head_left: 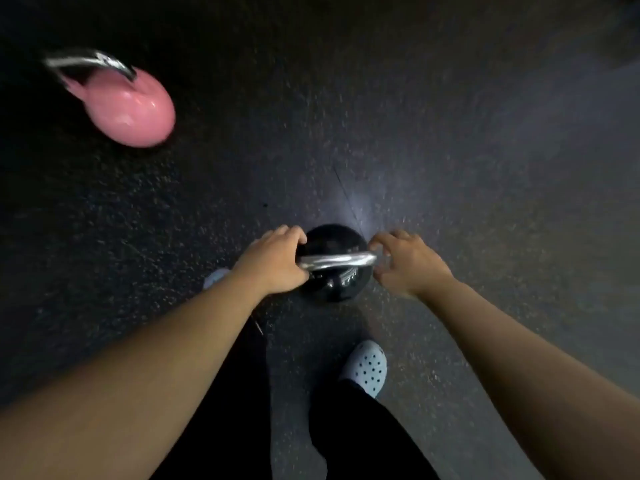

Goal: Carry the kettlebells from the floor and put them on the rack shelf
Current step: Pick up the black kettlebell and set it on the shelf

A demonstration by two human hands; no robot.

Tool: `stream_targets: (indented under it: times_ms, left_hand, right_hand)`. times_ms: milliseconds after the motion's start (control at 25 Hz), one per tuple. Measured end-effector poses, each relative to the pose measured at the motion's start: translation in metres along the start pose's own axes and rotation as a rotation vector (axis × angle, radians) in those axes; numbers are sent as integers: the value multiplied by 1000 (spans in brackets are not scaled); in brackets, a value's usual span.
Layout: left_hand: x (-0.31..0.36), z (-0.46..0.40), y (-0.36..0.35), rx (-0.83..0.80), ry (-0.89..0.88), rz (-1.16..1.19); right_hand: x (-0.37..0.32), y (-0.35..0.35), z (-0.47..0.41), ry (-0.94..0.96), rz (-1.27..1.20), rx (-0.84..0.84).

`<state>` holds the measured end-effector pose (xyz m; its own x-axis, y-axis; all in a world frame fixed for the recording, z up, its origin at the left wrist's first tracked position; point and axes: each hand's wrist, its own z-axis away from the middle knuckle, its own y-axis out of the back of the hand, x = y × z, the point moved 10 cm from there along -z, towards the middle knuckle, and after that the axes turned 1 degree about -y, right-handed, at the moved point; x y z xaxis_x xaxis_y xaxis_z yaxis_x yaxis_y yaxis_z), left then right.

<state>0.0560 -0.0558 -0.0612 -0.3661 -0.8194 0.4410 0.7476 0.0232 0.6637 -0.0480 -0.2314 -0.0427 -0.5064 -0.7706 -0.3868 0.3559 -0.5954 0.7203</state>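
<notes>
Trousers [225, 410] and a pale perforated shoe [367, 367] were seen nearest. Beyond them, a black kettlebell [334, 242] was gripped at its steel handle [337, 260] by the left hand [273, 261]; the right hand [408, 263] was held open-fingered at the handle's other end. A pink kettlebell [130, 107] was left tilted on the speckled floor [450, 133], toward its far left corner.

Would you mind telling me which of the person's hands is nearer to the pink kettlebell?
Left. The left hand grips the black kettlebell handle on the side facing the pink kettlebell; the right hand is at the handle's far end, farther away.
</notes>
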Motion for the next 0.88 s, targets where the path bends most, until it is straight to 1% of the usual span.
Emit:
stream_targets:
  times_ms: [120, 200, 280, 400, 480, 560, 680, 800, 880]
  left_hand:
    - [-16, -47, -57, -108, -52, -92]
    - [-23, -66, -80, -160, -75, -66]
    - [-27, -74, -92, -202, -90, 13]
    - [-21, -75, -84, -276, -147, 55]
    - [-16, -74, -57, -267, -152, 94]
    - [-11, -71, -19, -231, -152, 143]
    - [4, -58, 49, -134, -197, 175]
    - [8, -42, 143, -10, -210, 194]
    - [-2, -35, 215, 91, -198, 215]
  right_hand:
    - [8, -62, -49, 9, 116, -46]
    - [15, -88, -70, -3, 166, -89]
    - [22, -94, -81, -5, 133, -122]
    - [15, -90, -86, 26, 127, -222]
    - [2, -70, -84, 19, 58, -226]
    - [-16, -39, -81, 14, -41, -196]
    - [-54, 14, -78, 26, -143, -170]
    - [-119, 88, -90, 82, -172, -100]
    - [-176, 142, -108, 166, -126, -43]
